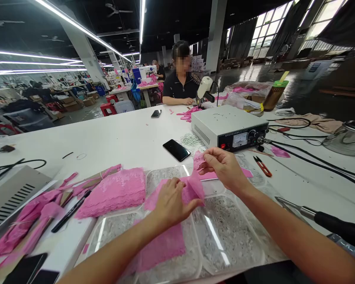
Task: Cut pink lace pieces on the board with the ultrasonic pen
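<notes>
My left hand (174, 201) lies palm down on a piece of pink lace fabric (195, 185), its thumb stretched out to the right. In a pinch, my right hand (220, 163) lifts the scalloped upper end of this piece off the surface. Another flat pink piece (165, 248) lies below my left hand, partly covered by my wrist. A neat stack of pink lace pieces (115, 193) sits to the left. Under my hands are clear plastic panels (227, 232) with scuffed, speckled surfaces. A pink strip (247, 172) lies beneath my right hand.
A grey control box (229, 126) with a dial and cables stands behind my right hand. Around it are a black phone (176, 150), red-handled snips (262, 166) and a black-handled tool (328, 221). A black marker (71, 211) lies left. A person (181, 85) sits across the table.
</notes>
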`<state>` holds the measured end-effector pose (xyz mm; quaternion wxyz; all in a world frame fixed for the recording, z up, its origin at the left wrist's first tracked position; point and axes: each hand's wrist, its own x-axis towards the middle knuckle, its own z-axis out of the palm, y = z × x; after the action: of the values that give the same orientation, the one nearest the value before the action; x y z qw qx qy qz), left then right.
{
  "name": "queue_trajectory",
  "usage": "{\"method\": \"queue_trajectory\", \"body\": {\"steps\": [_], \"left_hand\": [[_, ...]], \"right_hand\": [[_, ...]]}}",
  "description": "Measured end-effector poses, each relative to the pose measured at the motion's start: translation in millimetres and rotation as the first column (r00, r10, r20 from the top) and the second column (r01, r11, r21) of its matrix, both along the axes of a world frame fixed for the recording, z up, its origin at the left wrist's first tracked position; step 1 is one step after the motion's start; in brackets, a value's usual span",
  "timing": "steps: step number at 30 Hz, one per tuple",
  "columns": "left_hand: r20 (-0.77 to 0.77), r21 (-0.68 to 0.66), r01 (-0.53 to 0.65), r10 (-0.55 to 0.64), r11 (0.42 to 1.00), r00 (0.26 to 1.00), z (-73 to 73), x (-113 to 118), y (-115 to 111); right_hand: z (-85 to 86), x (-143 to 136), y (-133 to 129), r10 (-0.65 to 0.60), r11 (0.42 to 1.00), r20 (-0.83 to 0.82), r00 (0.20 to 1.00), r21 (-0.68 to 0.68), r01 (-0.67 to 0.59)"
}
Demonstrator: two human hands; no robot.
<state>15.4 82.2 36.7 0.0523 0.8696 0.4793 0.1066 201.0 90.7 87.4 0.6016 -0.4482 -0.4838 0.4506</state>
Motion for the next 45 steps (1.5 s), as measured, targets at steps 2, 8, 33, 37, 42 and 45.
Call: {"method": "queue_trajectory", "body": {"steps": [2, 8, 33, 37, 42, 45], "left_hand": [[0.015, 0.005, -0.038, 0.038, 0.999, 0.999, -1.8, 20.5, -3.5], [0.051, 0.051, -0.039, 0.037, 0.998, 0.998, -15.1, 52.9, 10.7], [0.108, 0.117, 0.611, -0.621, 0.783, 0.776, -20.5, 5.3, -9.1], [0.004, 0.110, 0.572, -0.575, 0.813, 0.818, -27.2, 0.2, 1.8], [0.002, 0.130, 0.470, -0.474, 0.873, 0.881, -35.0, -0.6, 15.3], [0.029, 0.126, 0.389, -0.396, 0.913, 0.918, -29.9, 6.3, 26.1]], "right_hand": [[-0.5, -0.1, -0.9, -0.019, 1.000, -0.008, 1.000, 0.008, 0.019], [1.8, 32.2, -17.8, -0.190, 0.981, -0.039, 0.981, 0.034, 0.192], [-88.5, 138.1, -168.2, -0.085, 0.859, 0.846, 0.527, -0.206, 0.469], [-81.6, 126.3, -168.5, -0.137, 0.866, 0.841, 0.523, -0.155, 0.476], [-67.8, 105.7, -120.6, -0.164, 0.959, 0.824, 0.542, 0.005, 0.283], [-61.6, 96.1, -71.3, -0.124, 0.984, 0.822, 0.556, 0.027, 0.178]]}}
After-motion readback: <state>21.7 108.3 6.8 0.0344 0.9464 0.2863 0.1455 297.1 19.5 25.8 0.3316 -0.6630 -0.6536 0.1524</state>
